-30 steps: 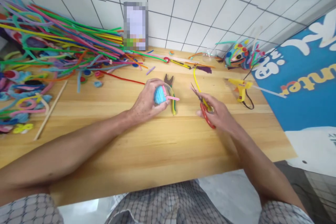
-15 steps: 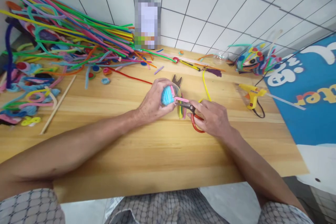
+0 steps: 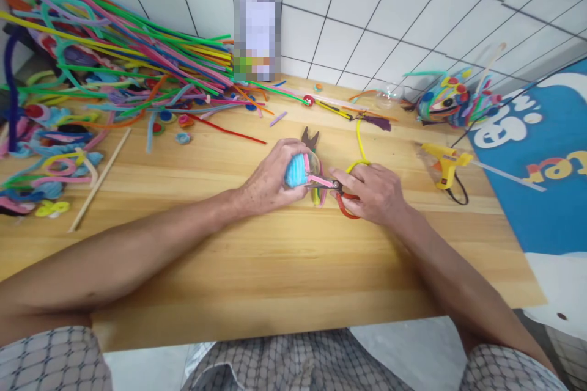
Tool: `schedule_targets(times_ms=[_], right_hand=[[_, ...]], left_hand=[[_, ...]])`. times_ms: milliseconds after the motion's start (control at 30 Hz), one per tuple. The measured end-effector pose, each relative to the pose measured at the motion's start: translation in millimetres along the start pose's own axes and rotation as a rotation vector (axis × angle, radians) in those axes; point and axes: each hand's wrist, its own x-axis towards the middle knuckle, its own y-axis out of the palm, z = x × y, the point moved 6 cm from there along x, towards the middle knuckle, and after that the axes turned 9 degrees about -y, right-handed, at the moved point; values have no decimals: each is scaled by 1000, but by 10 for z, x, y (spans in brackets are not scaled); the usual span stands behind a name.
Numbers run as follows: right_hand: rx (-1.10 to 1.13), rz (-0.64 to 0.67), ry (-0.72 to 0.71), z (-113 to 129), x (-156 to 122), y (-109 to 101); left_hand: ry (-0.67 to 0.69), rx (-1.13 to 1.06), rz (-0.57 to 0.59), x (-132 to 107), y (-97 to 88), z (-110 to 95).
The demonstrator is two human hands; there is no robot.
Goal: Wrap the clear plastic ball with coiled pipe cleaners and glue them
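My left hand [image 3: 270, 180] is closed round a small ball wrapped in light blue pipe cleaner [image 3: 297, 170], from which a pink pipe cleaner end [image 3: 314, 180] sticks out to the right. My right hand [image 3: 373, 192] grips red-handled scissors [image 3: 343, 198]; their blades meet the pink end right beside the ball. Both hands rest on the wooden table [image 3: 275, 256] near its middle. A yellow pipe cleaner [image 3: 359, 146] curves away just behind my right hand.
A big heap of coloured pipe cleaners [image 3: 114, 67] fills the back left. A yellow glue gun [image 3: 444, 162] lies to the right, a colourful pipe-cleaner figure [image 3: 452, 101] behind it. A thin wooden stick [image 3: 98, 180] lies at left. Small pliers [image 3: 310, 136] lie behind the ball.
My right hand has brought the scissors leftward from the open table to the pink end at the ball. The left hand kept hold of the blue ball.
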Motion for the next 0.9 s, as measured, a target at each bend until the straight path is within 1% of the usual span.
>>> schedule_targets(times_ms=[167, 333, 400, 667, 833, 900], right_hand=[[-7, -43, -110, -56, 6, 18], [63, 61, -101, -105, 38, 80], [55, 70, -97, -101, 51, 86], [24, 21, -52, -59, 63, 146], [-9, -83, -74, -16, 39, 149], [-19, -63, -56, -23, 27, 181]], left_hand=[[41, -19, 32, 4, 23, -9], [22, -14, 120, 6, 66, -5], [13, -9, 134, 7, 71, -6], [31, -2, 141, 25, 70, -36], [9, -26, 161, 30, 78, -25], [-13, -22, 174, 33, 81, -13]])
